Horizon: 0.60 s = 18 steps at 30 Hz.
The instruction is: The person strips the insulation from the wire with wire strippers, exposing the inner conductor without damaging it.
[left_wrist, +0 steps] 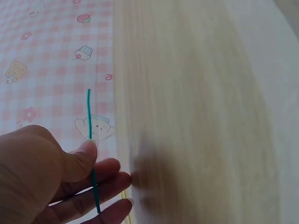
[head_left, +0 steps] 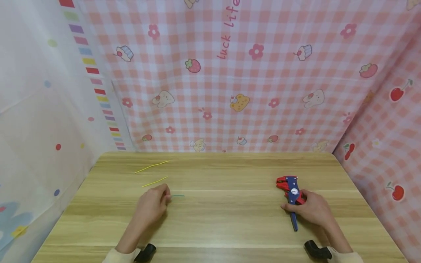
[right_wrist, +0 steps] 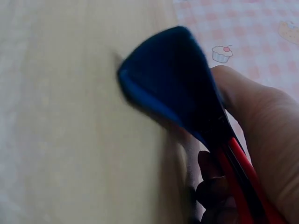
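Note:
Between thumb and fingers, my left hand [head_left: 152,202] pinches a short green wire [left_wrist: 89,114]. One end of that wire sticks out past the thumb; the other runs down across the fingers in the left wrist view. On the right side, my right hand [head_left: 312,208] grips a blue and red wire stripper [head_left: 292,185] by its handles, with its head pointing away from me. The right wrist view shows the wide blue handle end [right_wrist: 168,79] up close. Two yellow wires lie on the table beyond the left hand, a longer one [head_left: 152,167] and a shorter one [head_left: 154,182].
A light wood-grain table [head_left: 223,219] spreads under both hands. A pink checked curtain [head_left: 210,84] hangs along its back edge, another checked cloth [head_left: 388,146] hangs at the right, and a white dotted cloth [head_left: 49,120] at the left.

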Tool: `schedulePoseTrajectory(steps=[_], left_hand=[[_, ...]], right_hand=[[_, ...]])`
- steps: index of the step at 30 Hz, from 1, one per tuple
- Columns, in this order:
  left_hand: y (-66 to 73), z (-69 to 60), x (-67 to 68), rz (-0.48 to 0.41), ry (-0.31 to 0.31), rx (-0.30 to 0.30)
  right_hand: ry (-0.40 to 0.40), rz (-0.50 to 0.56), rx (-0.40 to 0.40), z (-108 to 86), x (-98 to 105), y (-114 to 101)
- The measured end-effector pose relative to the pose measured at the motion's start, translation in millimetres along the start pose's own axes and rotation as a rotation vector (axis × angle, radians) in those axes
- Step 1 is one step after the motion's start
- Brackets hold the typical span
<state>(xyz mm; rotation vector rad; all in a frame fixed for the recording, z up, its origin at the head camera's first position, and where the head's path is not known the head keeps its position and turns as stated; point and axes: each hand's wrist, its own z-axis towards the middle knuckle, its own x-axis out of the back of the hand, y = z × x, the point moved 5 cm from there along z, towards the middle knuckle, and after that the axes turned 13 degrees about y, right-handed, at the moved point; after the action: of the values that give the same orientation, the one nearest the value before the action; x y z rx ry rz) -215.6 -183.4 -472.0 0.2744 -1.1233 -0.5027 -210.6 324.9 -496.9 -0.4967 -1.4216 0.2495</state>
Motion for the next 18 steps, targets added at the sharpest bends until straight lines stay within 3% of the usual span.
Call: schedulePoseTrajectory(steps=[6,12,18], left_hand=[[1.8,0.4,-3.7,-0.08,-0.024,0.015],[1.3,0.1,-11.4,-0.131,-0.059,0.036],[5.2,-0.9,-16.7,-0.175,-0.067,0.023]], right_hand=[[-0.009,0.047,-0.032,-1.2,2,1],[-0.07,0.253,-0.117,-2.0,1,0],[-0.095,0.368,-0.125,-3.3,-1,-2]])
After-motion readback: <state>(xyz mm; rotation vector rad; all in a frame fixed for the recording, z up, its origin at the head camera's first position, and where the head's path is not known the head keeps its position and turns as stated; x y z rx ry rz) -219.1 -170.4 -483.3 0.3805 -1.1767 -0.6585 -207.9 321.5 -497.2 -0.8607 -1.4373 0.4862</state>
